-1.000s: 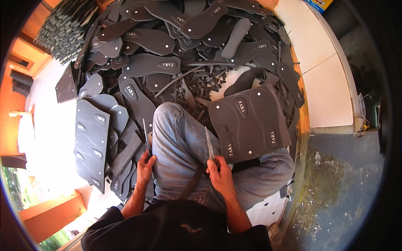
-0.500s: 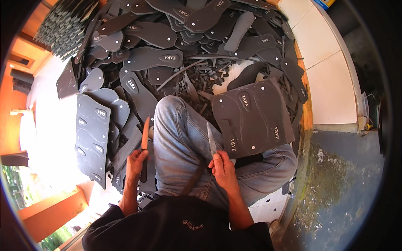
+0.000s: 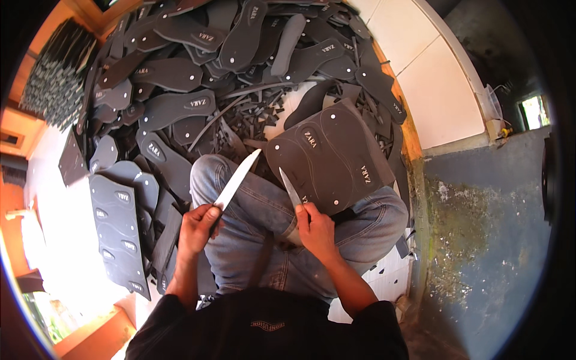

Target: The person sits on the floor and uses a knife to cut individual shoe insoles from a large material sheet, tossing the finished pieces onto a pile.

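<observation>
My left hand (image 3: 199,229) is closed round the handle of a knife, its long bright blade (image 3: 239,180) tilted up and to the right over my knee. In my right hand (image 3: 315,231) is a second knife, whose narrower blade (image 3: 290,187) points up and to the left. The two blades are apart, their tips not far from each other. Beside the right-hand knife, a dark foam sheet (image 3: 336,150) printed with sole outlines rests on my right leg. Part of its lower left edge lies behind my right hand.
A heap of cut dark soles (image 3: 174,111) spreads ahead of me, with small foam scraps (image 3: 240,114) in its middle. Another printed sheet (image 3: 117,222) leans at the left. A stack of dark pieces (image 3: 57,75) stands at the far left; a tiled ledge (image 3: 438,90) borders the right.
My left hand has risen and moved toward the right knife, its blade now tilted rightward. The right knife has turned further left. The whole view has shifted, moving the surroundings leftward.
</observation>
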`<action>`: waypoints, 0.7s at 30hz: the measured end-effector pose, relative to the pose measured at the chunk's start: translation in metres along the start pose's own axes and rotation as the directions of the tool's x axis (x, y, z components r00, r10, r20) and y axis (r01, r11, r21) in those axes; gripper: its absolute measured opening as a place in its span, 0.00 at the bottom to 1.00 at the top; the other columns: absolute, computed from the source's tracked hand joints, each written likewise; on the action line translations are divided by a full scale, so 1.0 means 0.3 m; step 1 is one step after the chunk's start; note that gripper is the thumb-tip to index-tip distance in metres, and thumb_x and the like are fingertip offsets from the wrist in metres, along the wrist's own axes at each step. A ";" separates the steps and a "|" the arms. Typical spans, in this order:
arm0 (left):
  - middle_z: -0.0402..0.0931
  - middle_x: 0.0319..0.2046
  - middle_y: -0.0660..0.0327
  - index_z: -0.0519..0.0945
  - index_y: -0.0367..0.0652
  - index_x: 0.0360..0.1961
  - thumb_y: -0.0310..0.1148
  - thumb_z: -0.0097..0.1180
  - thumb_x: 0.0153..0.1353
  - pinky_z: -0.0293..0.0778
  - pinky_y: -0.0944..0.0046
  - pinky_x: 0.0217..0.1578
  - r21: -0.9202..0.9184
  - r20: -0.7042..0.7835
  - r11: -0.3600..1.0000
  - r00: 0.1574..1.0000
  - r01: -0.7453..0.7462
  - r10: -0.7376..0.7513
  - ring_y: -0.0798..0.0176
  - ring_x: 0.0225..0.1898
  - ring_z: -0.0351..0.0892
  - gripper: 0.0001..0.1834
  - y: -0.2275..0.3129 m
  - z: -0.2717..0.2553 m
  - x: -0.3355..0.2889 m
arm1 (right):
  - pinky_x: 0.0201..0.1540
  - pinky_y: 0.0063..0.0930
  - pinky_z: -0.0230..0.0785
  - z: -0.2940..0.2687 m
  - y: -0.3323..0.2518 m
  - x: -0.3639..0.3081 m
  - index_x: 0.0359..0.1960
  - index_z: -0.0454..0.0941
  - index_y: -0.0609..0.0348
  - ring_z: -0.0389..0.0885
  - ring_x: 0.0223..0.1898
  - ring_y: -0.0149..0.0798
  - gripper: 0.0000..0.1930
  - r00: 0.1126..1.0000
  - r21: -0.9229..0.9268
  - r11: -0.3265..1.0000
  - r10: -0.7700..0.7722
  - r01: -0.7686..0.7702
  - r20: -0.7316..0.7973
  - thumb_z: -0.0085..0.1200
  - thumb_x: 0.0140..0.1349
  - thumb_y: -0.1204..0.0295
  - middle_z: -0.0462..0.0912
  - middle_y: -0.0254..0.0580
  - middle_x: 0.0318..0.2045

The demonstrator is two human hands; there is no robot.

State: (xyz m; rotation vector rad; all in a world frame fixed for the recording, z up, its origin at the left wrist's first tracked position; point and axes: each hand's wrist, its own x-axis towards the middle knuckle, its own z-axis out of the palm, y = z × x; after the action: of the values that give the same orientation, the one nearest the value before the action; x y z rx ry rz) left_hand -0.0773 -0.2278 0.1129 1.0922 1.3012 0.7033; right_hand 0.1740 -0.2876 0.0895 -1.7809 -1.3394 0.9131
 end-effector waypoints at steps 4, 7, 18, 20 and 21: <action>0.76 0.20 0.59 0.81 0.37 0.41 0.32 0.62 0.54 0.69 0.68 0.22 0.453 0.030 0.761 0.861 -0.465 0.508 0.65 0.18 0.72 0.14 -0.002 0.151 0.046 | 0.19 0.25 0.61 -0.012 -0.033 -0.002 0.26 0.73 0.60 0.68 0.14 0.27 0.15 0.905 0.532 0.739 0.269 -0.413 0.330 0.45 0.66 0.62 0.72 0.33 0.14; 0.77 0.21 0.59 0.81 0.37 0.40 0.35 0.60 0.57 0.70 0.67 0.24 0.549 -0.106 0.802 0.932 -0.236 0.347 0.67 0.21 0.74 0.14 -0.023 0.036 0.100 | 0.17 0.20 0.56 -0.076 -0.007 0.011 0.26 0.73 0.61 0.65 0.14 0.24 0.14 0.900 0.625 0.649 0.293 -0.434 0.322 0.46 0.66 0.64 0.71 0.31 0.15; 0.80 0.26 0.57 0.81 0.35 0.40 0.34 0.63 0.54 0.74 0.65 0.33 0.366 0.137 0.855 0.929 -0.369 0.342 0.60 0.27 0.78 0.15 0.024 0.185 0.063 | 0.18 0.29 0.62 0.047 -0.063 0.024 0.25 0.72 0.62 0.70 0.13 0.34 0.15 0.975 0.463 0.862 0.138 -0.204 0.172 0.45 0.66 0.64 0.72 0.39 0.13; 0.80 0.27 0.54 0.81 0.35 0.40 0.33 0.63 0.54 0.74 0.66 0.33 0.442 -0.022 0.858 0.953 -0.261 0.301 0.60 0.28 0.79 0.15 -0.042 0.111 0.080 | 0.17 0.28 0.61 -0.022 -0.010 0.014 0.25 0.71 0.64 0.69 0.12 0.32 0.16 0.902 0.574 0.695 0.328 -0.433 0.282 0.45 0.66 0.65 0.71 0.39 0.13; 0.81 0.28 0.53 0.81 0.35 0.39 0.33 0.63 0.54 0.74 0.66 0.33 0.477 -0.113 0.853 0.948 -0.212 0.299 0.59 0.28 0.79 0.14 -0.050 0.048 0.094 | 0.17 0.27 0.60 -0.052 0.005 0.025 0.25 0.71 0.65 0.68 0.12 0.32 0.16 0.855 0.616 0.593 0.387 -0.518 0.346 0.45 0.66 0.65 0.71 0.39 0.12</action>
State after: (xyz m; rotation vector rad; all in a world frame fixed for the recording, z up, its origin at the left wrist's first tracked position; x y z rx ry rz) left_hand -0.0607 -0.2114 0.0870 1.6433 1.5437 0.7235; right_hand 0.1898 -0.2825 0.0951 -1.4430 -0.4592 1.6388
